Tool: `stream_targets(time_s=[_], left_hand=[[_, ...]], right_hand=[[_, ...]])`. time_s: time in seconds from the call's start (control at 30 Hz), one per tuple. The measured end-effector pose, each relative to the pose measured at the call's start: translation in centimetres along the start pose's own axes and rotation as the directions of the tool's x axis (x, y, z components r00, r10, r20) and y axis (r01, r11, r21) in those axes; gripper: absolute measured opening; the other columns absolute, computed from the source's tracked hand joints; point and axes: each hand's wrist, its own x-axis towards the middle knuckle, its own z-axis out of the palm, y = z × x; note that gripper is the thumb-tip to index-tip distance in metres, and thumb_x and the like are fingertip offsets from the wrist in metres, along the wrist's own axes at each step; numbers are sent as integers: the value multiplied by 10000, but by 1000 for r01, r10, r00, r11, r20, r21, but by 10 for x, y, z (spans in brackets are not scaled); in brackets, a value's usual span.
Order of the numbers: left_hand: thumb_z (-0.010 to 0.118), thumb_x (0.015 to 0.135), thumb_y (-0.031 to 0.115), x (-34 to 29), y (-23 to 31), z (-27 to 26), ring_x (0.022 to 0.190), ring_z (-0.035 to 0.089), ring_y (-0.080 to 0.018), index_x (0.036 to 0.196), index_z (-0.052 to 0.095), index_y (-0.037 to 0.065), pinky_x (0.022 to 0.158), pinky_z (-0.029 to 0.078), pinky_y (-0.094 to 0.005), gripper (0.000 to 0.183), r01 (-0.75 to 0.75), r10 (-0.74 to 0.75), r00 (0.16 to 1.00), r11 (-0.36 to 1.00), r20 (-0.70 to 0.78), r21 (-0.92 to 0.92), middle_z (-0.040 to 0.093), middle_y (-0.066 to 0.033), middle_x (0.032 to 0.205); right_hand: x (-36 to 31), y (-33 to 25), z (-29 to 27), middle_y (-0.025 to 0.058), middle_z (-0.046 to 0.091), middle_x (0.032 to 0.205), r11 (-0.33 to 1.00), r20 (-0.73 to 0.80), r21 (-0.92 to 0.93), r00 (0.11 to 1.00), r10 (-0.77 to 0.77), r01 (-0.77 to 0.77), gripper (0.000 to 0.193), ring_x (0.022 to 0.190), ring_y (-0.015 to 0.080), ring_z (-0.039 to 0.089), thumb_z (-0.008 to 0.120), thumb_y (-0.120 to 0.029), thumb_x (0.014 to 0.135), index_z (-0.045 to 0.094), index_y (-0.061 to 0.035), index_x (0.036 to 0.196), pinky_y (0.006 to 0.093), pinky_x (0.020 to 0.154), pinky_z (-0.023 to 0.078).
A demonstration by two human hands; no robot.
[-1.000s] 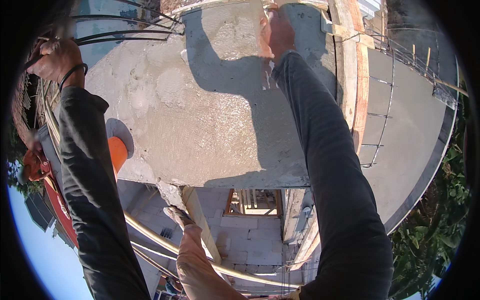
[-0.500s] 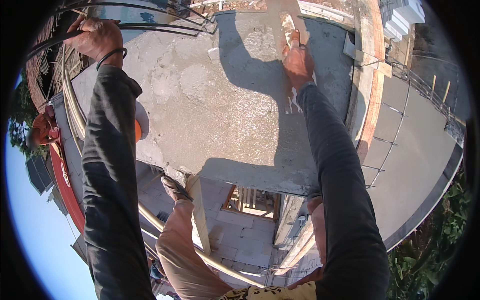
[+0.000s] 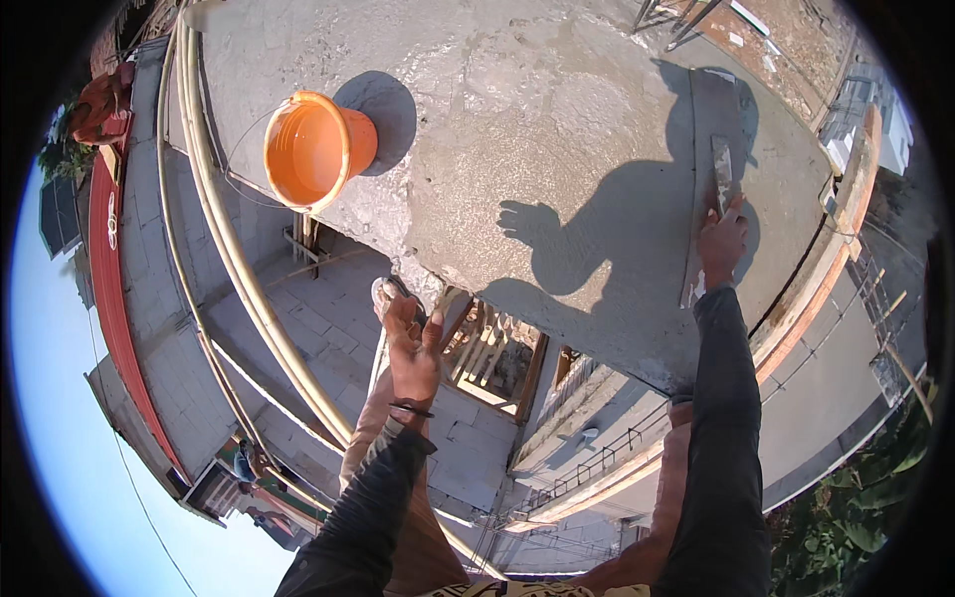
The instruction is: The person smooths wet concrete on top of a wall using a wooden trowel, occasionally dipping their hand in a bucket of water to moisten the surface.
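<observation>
My right hand [image 3: 722, 244] is closed round the handle of a finishing trowel [image 3: 708, 111], whose long grey blade lies flat on the wet concrete slab [image 3: 487, 189]. The blade is partly lost in my own shadow. Lower down, my left hand [image 3: 413, 358] is raised before the slab's near edge, thumb apart from the fingers, with nothing seen in it. A dark band circles that wrist. To the left on the slab stands an orange bucket [image 3: 348, 139], tilted toward the rim in this view, with its wire handle hanging down.
A timber board [image 3: 796, 323] borders the slab on the right. Long pale pipes [image 3: 234, 254] run down the left side. Below the near edge are a framed opening [image 3: 494, 353] and a block floor [image 3: 328, 318]. Rebar [image 3: 686, 18] sticks up at the far edge. A person [image 3: 99, 104] is far left.
My left hand has let go of the black rebar and come down in front of me. The view has swung left, bringing the whole bucket in. My right hand still grips the trowel.
</observation>
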Motion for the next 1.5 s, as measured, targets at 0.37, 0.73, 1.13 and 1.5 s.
stream_targets(time_s=[0.37, 0.73, 1.13, 1.5], left_hand=[[626, 948, 306, 348, -67, -127, 1239, 503, -467, 1369, 316, -103, 1042, 442, -600, 664, 257, -287, 951, 510, 119, -821, 431, -332, 1371], [505, 876, -67, 373, -113, -120, 874, 685, -306, 1112, 528, -107, 806, 608, -433, 240, 235, -172, 969, 421, 178, -876, 628, -174, 1041], [560, 831, -82, 213, -29, -84, 853, 679, -229, 1062, 585, -79, 766, 592, -359, 232, 106, -103, 993, 511, 61, -853, 655, -135, 1001], [565, 791, -110, 64, -18, -10, 1006, 646, -255, 1117, 589, -53, 945, 544, -413, 332, 209, -133, 978, 537, 162, -817, 632, -122, 1076]], right_hand=[[-133, -293, -18, 200, 493, 1253, 742, 35, 626, 942, -334, 239, 485, 1107, 290, 499, 620, -228, 949, 469, 3, 1347, 411, 932, 435], [-190, -667, -6, 171, 705, 895, 751, 218, 634, 890, -400, 182, 258, 815, 320, 696, 590, -230, 922, 659, 18, 945, 440, 711, 567], [-127, -495, -147, 62, 558, 656, -269, 28, 489, 324, -946, -830, 359, 511, 159, 519, 532, -320, 987, 540, -88, 713, 277, 409, 444], [30, -105, -113, 249, 584, 1247, 979, -15, 193, 998, -58, 60, 510, 1138, 428, 579, 670, -301, 888, 547, -43, 1310, 447, 949, 491]])
